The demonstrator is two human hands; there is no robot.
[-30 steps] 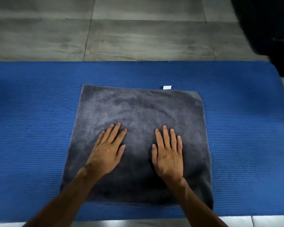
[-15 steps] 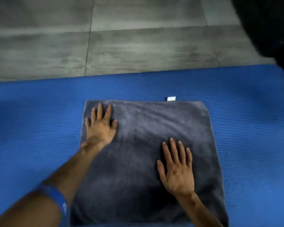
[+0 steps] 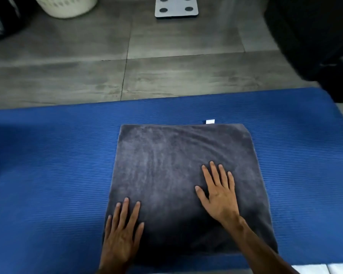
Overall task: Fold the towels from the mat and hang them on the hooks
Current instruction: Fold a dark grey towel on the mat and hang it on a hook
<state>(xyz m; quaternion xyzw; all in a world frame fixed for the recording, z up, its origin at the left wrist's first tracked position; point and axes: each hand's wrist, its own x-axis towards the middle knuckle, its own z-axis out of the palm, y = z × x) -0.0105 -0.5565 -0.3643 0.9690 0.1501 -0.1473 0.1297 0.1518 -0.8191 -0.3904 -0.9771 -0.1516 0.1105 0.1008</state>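
- Left hand [image 3: 121, 237] lies flat, fingers spread, palm down at the towel's 7 o'clock corner, gripping nothing.
- Right hand [image 3: 219, 194] is likewise splayed flat at about 4 o'clock of the towel's middle, holding nothing.
- Grey towel [image 3: 178, 165] lies spread square on the blue mat [image 3: 48, 165], a white tag [image 3: 210, 121] at its 1 o'clock edge.
- At 12 o'clock on the tiled floor [image 3: 166, 76] sits a white scale [image 3: 176, 7]; a pale basket [image 3: 67, 5] at 11.
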